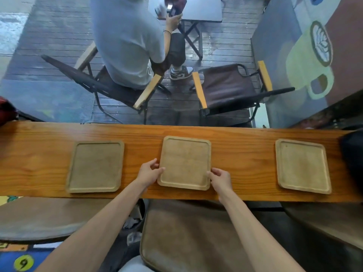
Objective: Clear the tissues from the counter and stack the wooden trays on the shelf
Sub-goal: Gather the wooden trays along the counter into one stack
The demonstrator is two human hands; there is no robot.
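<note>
Trays, three in number and all wooden, are laid in a row on the long wooden worktop [235, 138], well apart from each other: the left tray [95, 166], the middle tray [185, 162] and the right tray [303, 166]. All three are seen to be bare inside. The middle tray is gripped at its near corners by two hands: the left hand [148, 172] is closed on its near-left edge, thumb on the rim, and the right hand [221, 178] is closed on its near-right corner. Whether the tray is lifted or resting flat cannot be told. Two folding chairs are seen beyond the worktop; the left chair [110, 89] is occupied by a seated person [127, 42], cut off at the top edge, and the right chair [229, 87] is unoccupied. A dark object [353, 154] at the worktop's right end is cut off and cannot be made out.
</note>
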